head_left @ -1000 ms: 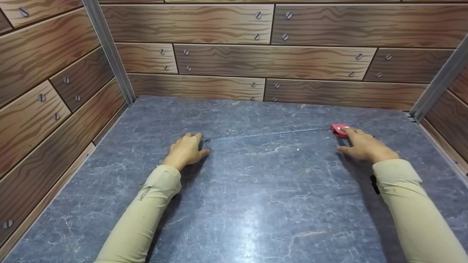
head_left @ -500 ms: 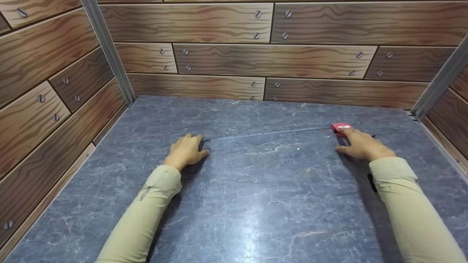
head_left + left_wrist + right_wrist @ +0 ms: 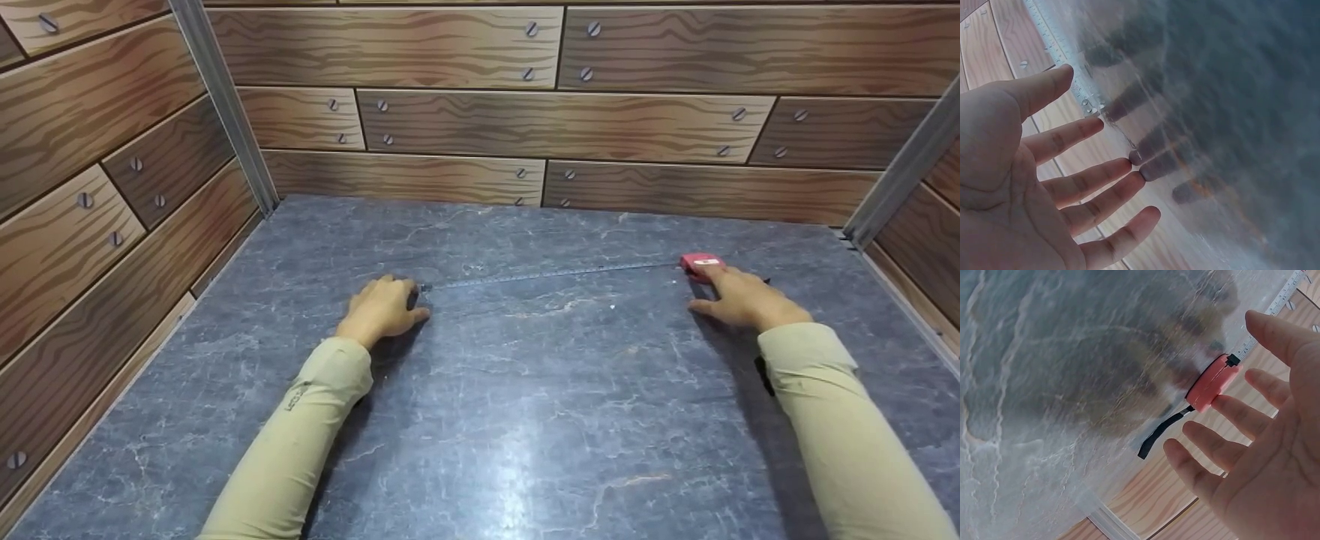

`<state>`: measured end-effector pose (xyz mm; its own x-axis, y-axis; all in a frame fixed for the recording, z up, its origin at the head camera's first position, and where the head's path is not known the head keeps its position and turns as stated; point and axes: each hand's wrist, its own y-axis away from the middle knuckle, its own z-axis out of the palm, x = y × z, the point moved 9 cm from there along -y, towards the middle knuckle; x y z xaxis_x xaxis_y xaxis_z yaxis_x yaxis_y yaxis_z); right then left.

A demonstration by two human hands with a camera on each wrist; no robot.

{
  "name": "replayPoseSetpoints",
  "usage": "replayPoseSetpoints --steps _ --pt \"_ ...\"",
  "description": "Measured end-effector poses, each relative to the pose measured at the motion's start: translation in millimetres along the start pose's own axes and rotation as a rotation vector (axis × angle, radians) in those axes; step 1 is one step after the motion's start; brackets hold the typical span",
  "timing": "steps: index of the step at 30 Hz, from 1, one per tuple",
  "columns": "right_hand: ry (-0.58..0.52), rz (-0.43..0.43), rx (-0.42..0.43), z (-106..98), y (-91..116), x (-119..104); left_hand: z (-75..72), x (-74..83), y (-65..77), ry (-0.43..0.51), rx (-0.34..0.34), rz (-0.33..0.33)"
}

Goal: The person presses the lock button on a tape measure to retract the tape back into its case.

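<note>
A red tape measure (image 3: 700,260) lies on the dark marbled tabletop, its blade (image 3: 555,274) pulled out to the left. My right hand (image 3: 742,296) reaches over the near side of the case with fingers loosely extended; fingertips overlap it, and the thumb stays apart. In the right wrist view, a black wrist strap (image 3: 1161,433) trails from the red case (image 3: 1212,387). My left hand (image 3: 379,307) rests fingertips on the table beside the blade's metal end hook (image 3: 1094,107). The index fingertip (image 3: 1094,124) is right at that hook, and the fingers are spread.
Wood-plank-patterned walls (image 3: 450,124) with printed screws enclose the back and sides of the tabletop (image 3: 487,397). Grey metal posts (image 3: 225,105) stand at the back corners. A small white speck (image 3: 612,307) lies on the surface between the hands.
My right hand has shifted slightly left and back off the case, showing more of its pale label and the strap's dark tip. The left hand and the blade have stayed in place.
</note>
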<state>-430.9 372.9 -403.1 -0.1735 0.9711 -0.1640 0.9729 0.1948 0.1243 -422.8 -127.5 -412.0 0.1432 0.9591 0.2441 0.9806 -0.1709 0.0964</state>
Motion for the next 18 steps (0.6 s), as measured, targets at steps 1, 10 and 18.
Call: replayPoseSetpoints --steps 1,10,18 --pt "-0.001 -0.003 0.001 -0.2 0.1 0.1 0.0 0.3 -0.7 0.001 0.001 0.002" --pt "0.019 -0.028 0.032 -2.0 1.5 -0.1 1.7 4.1 -3.8 -0.010 -0.023 0.011" --pt "0.002 -0.022 0.015 -0.9 4.6 -1.2 0.3 3.5 -3.2 -0.001 -0.042 0.004"
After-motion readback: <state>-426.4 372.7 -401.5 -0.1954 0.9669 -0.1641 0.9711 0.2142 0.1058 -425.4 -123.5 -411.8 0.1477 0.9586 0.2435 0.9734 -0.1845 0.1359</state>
